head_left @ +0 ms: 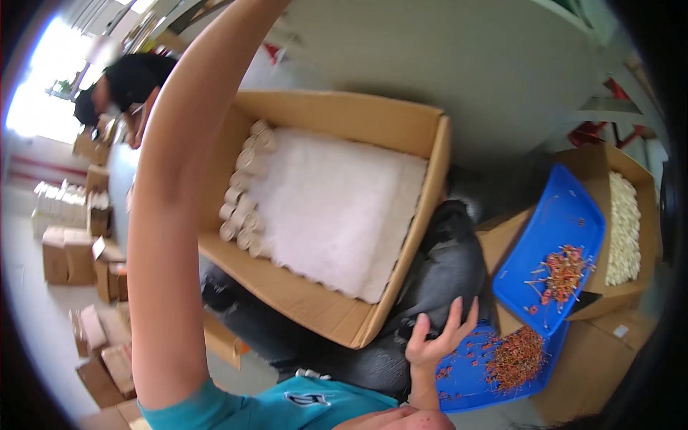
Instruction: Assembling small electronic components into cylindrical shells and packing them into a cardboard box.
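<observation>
My left arm (168, 215) rises from the lower left to the top edge, and its hand is out of the picture. My right hand (438, 338) is empty with fingers spread, resting on my dark trousers (444, 265) beside a blue tray (459, 380). A large open cardboard box (315, 308) lies on my lap. A white foam sheet (337, 208) covers most of its inside. Several pale cardboard tubes (244, 193) stand in a row along its left wall.
The blue tray holds a heap of small red and orange wired pieces (517, 357). A second blue tray (566, 222) leans on a box of white pieces (623, 222). Small cartons (79, 258) lie at the left. Another person (129, 79) sits at the upper left.
</observation>
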Tool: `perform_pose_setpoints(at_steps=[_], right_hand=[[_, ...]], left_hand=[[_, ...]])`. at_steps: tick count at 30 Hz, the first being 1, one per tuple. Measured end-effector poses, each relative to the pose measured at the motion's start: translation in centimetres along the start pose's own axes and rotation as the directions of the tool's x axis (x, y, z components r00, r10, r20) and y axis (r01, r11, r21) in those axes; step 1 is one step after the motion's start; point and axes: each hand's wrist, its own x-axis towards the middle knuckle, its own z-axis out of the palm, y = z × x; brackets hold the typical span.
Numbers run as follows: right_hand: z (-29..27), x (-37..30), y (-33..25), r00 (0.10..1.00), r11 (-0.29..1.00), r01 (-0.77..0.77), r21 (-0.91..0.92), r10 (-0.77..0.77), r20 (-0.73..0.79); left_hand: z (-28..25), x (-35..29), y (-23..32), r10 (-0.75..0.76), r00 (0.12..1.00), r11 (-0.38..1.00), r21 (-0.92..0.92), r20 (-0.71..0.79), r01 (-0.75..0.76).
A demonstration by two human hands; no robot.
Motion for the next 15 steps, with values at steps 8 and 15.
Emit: perform_pose_setpoints(at_steps=[8, 15], right_hand=[[1.0, 0.8, -0.9, 0.999, 0.999, 0.038, 0.031, -0.039, 0.011], [0.6, 0.0, -1.4, 1.0, 1.0, 0.019, -0.019, -0.019, -0.014]], left_hand=[[-19.7, -26.9, -6.8, 0.358, 0.705, 0.933, -0.2, 0.612, -0.299], [-24.3, -41.4, -15.5, -0.404, 0.093, 0.913, 0.408, 0.91, -0.025]])
